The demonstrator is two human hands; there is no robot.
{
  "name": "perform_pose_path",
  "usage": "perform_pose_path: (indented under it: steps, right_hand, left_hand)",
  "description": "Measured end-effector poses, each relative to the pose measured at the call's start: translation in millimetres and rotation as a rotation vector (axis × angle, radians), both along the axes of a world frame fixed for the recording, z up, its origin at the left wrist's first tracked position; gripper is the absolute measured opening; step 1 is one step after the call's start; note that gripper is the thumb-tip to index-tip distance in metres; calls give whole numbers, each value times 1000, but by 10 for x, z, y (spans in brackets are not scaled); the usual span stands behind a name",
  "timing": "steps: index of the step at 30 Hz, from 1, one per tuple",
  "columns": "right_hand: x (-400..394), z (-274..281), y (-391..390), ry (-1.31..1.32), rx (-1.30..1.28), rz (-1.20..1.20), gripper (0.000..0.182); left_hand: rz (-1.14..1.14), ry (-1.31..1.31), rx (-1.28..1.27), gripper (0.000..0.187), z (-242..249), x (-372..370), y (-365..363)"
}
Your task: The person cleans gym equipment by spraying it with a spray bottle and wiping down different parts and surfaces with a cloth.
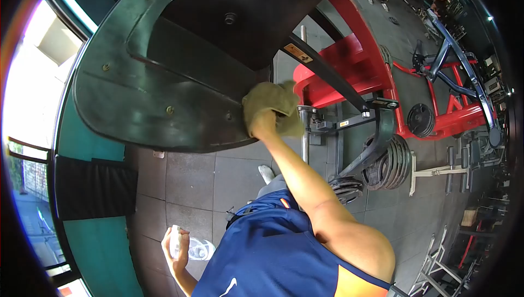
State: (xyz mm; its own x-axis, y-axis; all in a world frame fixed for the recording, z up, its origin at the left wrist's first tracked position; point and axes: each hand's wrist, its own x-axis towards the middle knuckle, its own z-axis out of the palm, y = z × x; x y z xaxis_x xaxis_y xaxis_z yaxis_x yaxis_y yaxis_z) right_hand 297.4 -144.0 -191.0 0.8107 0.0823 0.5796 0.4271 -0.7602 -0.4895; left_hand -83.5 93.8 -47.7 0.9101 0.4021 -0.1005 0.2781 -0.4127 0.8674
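My right hand (pixel 264 124) is closed on an olive-green cloth (pixel 267 103), pressed against the edge of a large black plate (pixel 164 111) on a gym machine. Part of the cloth hangs loose and blurred to the right of the fingers, which it mostly hides. The plate has a dark glossy face with several bolts. Low on the left, my left hand (pixel 179 250) grips a clear spray bottle (pixel 200 250) by its white spray head. That bottle is tilted sideways, beside my body and apart from the machine.
The machine's red frame (pixel 352 60) and a black bar (pixel 327 73) stand to the right. Beyond them are stacked weight plates (pixel 390 163) and a blue-and-red machine (pixel 450 57). Windows (pixel 33 90) line the left wall above a teal panel (pixel 98 248). Grey tiles (pixel 188 180) cover the floor.
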Motion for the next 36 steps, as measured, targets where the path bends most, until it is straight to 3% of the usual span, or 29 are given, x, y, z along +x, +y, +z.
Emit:
perform_pose_path:
  steps: [3, 6, 8, 10, 11, 12, 14, 16, 18, 20, 21, 22, 23, 25, 27, 30, 31, 35, 36]
  right_hand:
    - [1023, -1109, -264, 26, -103, 139, 37]
    - [1191, -242, -614, 520, 314, 297, 37]
    - [1052, -641, -450, 359, 466, 282, 38]
    - [613, -838, -469, 464, 433, 305, 40]
    - [327, -826, -580, 637, 333, 330, 41]
    - [40, -683, -729, 810, 226, 353, 43]
    - [-370, -331, -1085, 837, 263, 342, 45]
    - [-623, 236, -1504, 518, 549, 272, 45]
    - [-627, 781, -1974, 522, 1054, 172, 46]
    - [-430, 905, -2136, 609, 1293, 277, 49]
    - [-132, 796, -2103, 516, 1158, 438, 49]
    - [210, 700, -2055, 418, 1017, 584, 49]
    - [445, 1046, -1885, 404, 595, 524, 50]
    - [898, 1745, -1546, 173, -281, 349, 53]
    - [998, 1877, -1423, 139, -289, 282, 45]
    - [1129, 1264, -1560, -305, -22, 254, 50]
    - [1137, 1208, -1608, -185, -110, 274, 52]
    - [1086, 1311, -1520, -445, 45, 192, 52]
    - [1016, 1299, -1566, -313, 335, 248, 50]
  left_hand:
    - [-14, -17, -49, 11, 130, 277, -197]
    - [-178, 47, 107, 18, 361, 600, -362]
    - [-265, 16, 165, 23, 548, 907, -512]
    - [-322, -31, 160, 25, 763, 1168, -674]
    - [-351, -57, 159, 25, 856, 1306, -736]
    - [-372, -121, 169, 30, 941, 1456, -812]
    - [-397, -202, 177, 37, 1140, 1735, -1021]
    - [-481, -303, 187, 36, 1261, 1996, -1188]
    - [-572, -351, 155, 33, 1354, 2252, -1356]
    - [-666, -385, 115, 28, 1410, 2476, -1498]
    - [-708, -408, 112, 24, 1386, 2569, -1552]
    - [-684, -395, 97, 35, 1341, 2627, -1636]
    - [-657, -381, 84, 47, 1287, 2670, -1714]
    - [-723, -397, 103, 27, 1231, 2827, -1785]
    - [-620, -389, 77, 21, 1258, 2962, -1905]
    - [-469, -564, 73, 12, 1345, 3216, -1914]
    - [-363, -590, 23, 5, 1398, 3297, -1962]
    - [-184, -689, -88, 18, 1444, 3702, -1997]
    - [-180, -659, -97, 22, 1460, 3774, -1976]
